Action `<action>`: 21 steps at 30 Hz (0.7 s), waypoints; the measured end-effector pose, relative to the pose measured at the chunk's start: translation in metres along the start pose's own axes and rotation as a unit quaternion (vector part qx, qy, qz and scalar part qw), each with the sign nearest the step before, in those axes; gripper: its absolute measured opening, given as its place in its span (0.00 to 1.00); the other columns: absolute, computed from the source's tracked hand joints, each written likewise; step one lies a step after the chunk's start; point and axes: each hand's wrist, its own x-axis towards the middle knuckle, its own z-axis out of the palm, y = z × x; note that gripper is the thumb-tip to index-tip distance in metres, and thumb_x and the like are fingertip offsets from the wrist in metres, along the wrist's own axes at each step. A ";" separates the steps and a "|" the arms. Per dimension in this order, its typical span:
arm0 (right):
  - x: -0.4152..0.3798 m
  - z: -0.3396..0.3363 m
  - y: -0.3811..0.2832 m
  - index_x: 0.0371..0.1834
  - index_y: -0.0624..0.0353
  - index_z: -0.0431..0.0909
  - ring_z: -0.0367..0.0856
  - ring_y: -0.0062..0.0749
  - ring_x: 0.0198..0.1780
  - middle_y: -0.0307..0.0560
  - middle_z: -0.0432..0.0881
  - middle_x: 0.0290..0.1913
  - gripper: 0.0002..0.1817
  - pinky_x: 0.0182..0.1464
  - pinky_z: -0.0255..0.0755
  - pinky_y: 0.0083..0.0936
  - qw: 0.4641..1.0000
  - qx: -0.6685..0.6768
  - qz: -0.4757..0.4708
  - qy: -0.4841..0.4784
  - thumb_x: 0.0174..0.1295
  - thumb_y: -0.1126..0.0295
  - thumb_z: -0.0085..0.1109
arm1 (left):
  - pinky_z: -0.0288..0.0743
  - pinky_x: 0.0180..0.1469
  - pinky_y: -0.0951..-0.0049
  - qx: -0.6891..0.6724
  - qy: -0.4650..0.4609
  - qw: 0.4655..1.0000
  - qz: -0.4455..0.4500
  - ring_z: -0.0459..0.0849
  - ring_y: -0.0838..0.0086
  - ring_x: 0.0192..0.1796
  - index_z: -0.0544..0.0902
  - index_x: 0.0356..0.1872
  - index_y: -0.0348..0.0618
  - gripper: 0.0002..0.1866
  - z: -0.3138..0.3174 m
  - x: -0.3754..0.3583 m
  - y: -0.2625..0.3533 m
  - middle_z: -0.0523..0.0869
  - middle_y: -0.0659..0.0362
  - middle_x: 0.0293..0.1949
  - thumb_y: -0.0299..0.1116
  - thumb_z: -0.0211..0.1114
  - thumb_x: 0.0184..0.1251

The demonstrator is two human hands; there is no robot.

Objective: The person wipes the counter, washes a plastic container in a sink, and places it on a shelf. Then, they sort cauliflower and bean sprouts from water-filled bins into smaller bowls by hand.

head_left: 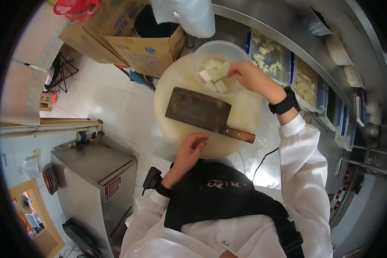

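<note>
A round, pale cutting board lies in front of me. Across it rests a cleaver, its dark broad blade to the left and its wooden handle to the right. Behind the blade stands a clear plastic bowl with several pale green-white vegetable chunks in it. My right hand reaches over the bowl's right side, fingertips closed beside the chunks; what they hold, if anything, is hidden. Near the board's front edge is my left hand, holding nothing, its fingers loosely bent and apart from the thumb.
Tubs of white florets and pale shreds stand at the right. Cardboard boxes and a roll of clear plastic bags are behind the board. A steel cabinet stands at the left.
</note>
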 end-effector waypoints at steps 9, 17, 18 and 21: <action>-0.097 -0.013 0.103 0.36 0.65 0.75 0.76 0.21 0.36 0.43 0.79 0.33 0.08 0.38 0.70 0.18 0.926 0.177 0.183 0.279 0.63 0.78 0.43 | 0.71 0.50 0.75 -0.035 -0.103 0.985 -0.137 0.80 0.73 0.46 0.76 0.49 0.37 0.12 -0.015 -0.009 -0.001 0.82 0.57 0.43 0.27 0.51 0.67; -0.263 0.047 0.214 0.52 0.63 0.63 0.78 0.36 0.44 0.53 0.77 0.46 0.24 0.47 0.72 0.30 0.551 0.544 0.423 0.470 0.62 0.55 0.51 | 0.71 0.47 0.77 -0.037 -0.103 0.952 -0.285 0.81 0.73 0.45 0.76 0.48 0.36 0.14 -0.020 -0.025 0.000 0.83 0.55 0.44 0.34 0.50 0.70; -0.265 0.041 0.227 0.54 0.63 0.61 0.77 0.39 0.46 0.56 0.75 0.49 0.28 0.49 0.72 0.32 0.492 0.598 0.402 0.488 0.61 0.52 0.52 | 0.71 0.47 0.77 -0.025 -0.119 0.953 -0.279 0.81 0.73 0.45 0.76 0.48 0.36 0.14 -0.014 -0.026 0.004 0.83 0.55 0.44 0.34 0.50 0.70; -0.270 0.035 0.272 0.59 0.60 0.55 0.74 0.49 0.49 0.57 0.70 0.51 0.35 0.51 0.72 0.38 0.394 0.700 0.344 0.487 0.57 0.48 0.54 | 0.71 0.47 0.76 0.030 -0.085 0.963 -0.253 0.81 0.73 0.45 0.76 0.48 0.36 0.14 0.001 -0.035 0.001 0.83 0.55 0.44 0.34 0.51 0.69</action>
